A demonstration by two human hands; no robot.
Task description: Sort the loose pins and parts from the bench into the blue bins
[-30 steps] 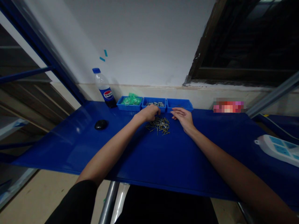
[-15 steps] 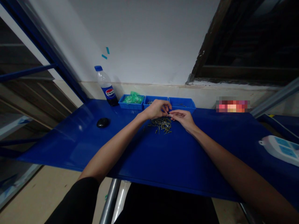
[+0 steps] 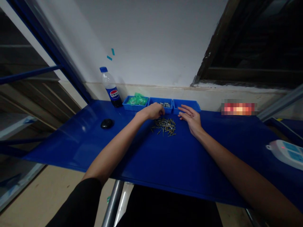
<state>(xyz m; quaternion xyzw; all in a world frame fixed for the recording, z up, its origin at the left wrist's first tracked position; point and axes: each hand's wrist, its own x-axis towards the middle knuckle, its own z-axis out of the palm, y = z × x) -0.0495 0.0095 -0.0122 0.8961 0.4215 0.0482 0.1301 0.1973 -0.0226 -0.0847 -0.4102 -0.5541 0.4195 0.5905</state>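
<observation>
My left hand (image 3: pixel 153 111) is curled with its fingertips pointing down, at the back left of a pile of thin brass-coloured screws (image 3: pixel 165 125). Its fingers look drawn together, and whatever may be between them is hidden. Just in front of the right blue bin (image 3: pixel 197 108), my right hand (image 3: pixel 192 120) has its fingers stretched and apart, holding nothing that I can see. Small grey cylindrical pieces (image 3: pixel 166 104) lie in the middle blue bin (image 3: pixel 155 100), which my left hand partly covers.
A left blue bin (image 3: pixel 132 107) holds green plastic bags (image 3: pixel 137 99). Behind it to the left stands a cola bottle (image 3: pixel 113 91). A black mouse-like object (image 3: pixel 107 123) lies on the blue table (image 3: pixel 161 160). A white power strip (image 3: pixel 287 153) is at the far right.
My hands were together above the pile and have come apart. The left moved left and down toward the screws; the right opened and shifted right, near the right bin.
</observation>
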